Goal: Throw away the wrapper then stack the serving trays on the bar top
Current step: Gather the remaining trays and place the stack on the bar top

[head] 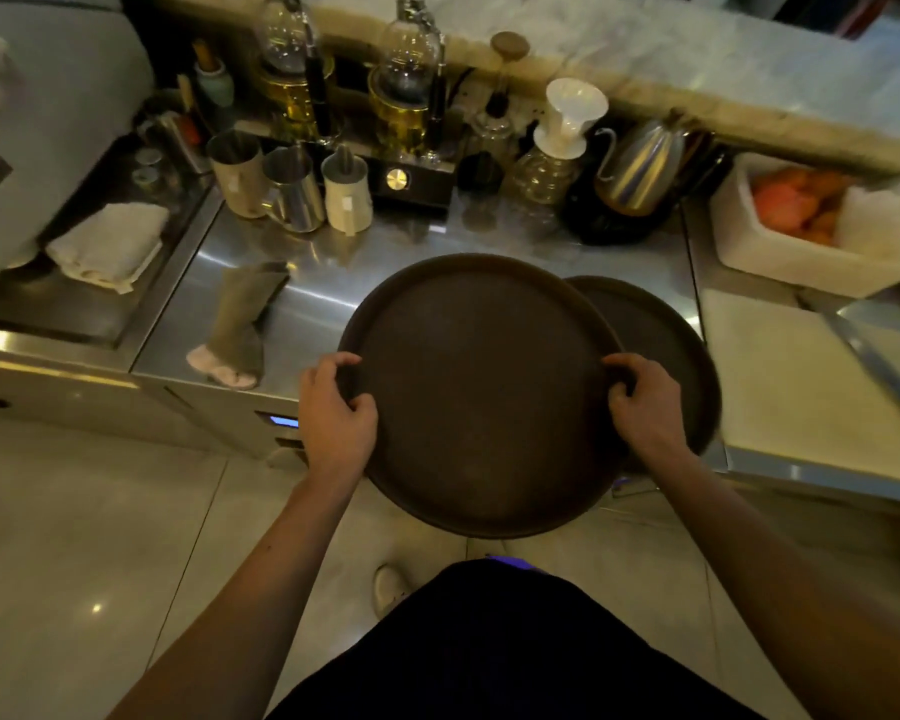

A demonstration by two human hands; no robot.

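A large round dark brown serving tray [481, 397] is held level, partly over the steel counter [323, 283] and partly past its front edge. My left hand [336, 413] grips its left rim and my right hand [645, 402] grips its right rim. A second brown tray [661, 335] lies on the counter under it and to the right, mostly covered. The marble bar top [697, 49] runs along the back, above the counter. No wrapper shows.
A grey cloth [245, 319] lies left of the trays. Metal jugs [292, 189], siphon brewers [406, 96], a white dripper [572, 122] and a kettle [640, 168] crowd the counter's back. A white cutting board [791, 381] and a tub of oranges [801, 220] sit right.
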